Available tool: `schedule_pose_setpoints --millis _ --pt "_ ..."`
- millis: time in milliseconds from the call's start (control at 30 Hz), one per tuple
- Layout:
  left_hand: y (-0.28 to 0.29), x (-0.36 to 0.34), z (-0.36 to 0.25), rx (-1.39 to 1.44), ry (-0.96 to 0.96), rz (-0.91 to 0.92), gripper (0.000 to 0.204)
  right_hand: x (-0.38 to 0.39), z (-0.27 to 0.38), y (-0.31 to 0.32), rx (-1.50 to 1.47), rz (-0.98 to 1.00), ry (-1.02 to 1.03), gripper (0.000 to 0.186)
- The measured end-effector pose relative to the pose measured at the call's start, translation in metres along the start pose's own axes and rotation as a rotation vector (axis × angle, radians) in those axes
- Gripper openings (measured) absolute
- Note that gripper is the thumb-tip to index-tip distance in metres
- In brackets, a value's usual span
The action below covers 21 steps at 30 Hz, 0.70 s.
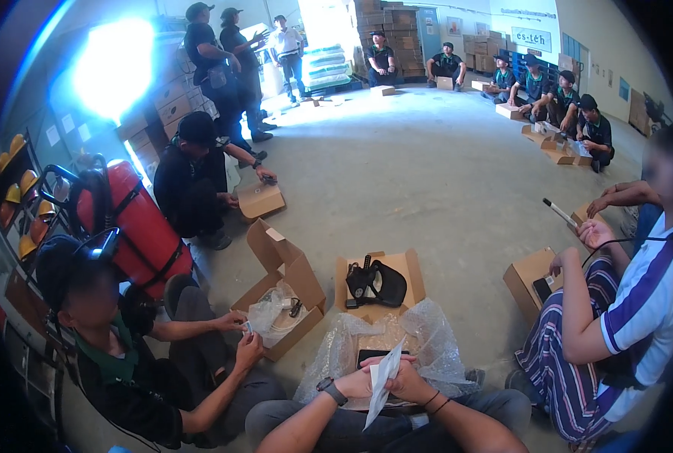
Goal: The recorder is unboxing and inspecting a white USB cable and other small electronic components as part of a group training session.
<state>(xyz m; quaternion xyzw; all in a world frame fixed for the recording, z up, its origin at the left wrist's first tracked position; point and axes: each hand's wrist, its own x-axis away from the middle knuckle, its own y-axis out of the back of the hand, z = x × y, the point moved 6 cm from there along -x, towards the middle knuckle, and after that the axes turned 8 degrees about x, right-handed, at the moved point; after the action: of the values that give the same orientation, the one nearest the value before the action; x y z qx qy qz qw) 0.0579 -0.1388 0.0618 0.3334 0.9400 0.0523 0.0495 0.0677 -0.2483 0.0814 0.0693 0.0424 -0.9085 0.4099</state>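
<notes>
Head view: looking down past two bare forearms toward a gray floor [442,189]
White packet [382,381]: thin, tilted upright between the hands, above the open bubble wrap [436,343]; paper or plastic, cannot tell
Right hand [408,381]: narrow, closed on the packet's right side
Left hand [355,383]: against the packet's left side, fingers partly hidden behind; cannot tell whether gripping
Black flat device [371,354]: lying on the bubble wrap, just beyond the hands
Black cap with dark straps or fittings [378,284]: resting in the open cardboard box [413,266], beyond the wrap, apart from both hands
Neighboring box [300,273]: open at left, with clear wrap and cable [294,307] inside
Step in hand: apparently handling or inspecting the packet, with wrap already spread open
Next move: probably calls for steadying the packet with the right hand and freeing left fingertips to work an edge, clear of the device below
</notes>
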Motion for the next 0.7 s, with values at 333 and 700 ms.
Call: schedule_pose_setpoints --millis 333,700 --pt "-0.010 0.002 -0.022 0.543 0.173 0.095 0.085 -0.002 0.018 -0.001 0.015 0.161 0.004 0.077" --pt "-0.014 0.005 -0.019 0.543 0.144 0.089 0.087 0.000 0.003 -0.002 0.074 0.143 0.019 0.078"
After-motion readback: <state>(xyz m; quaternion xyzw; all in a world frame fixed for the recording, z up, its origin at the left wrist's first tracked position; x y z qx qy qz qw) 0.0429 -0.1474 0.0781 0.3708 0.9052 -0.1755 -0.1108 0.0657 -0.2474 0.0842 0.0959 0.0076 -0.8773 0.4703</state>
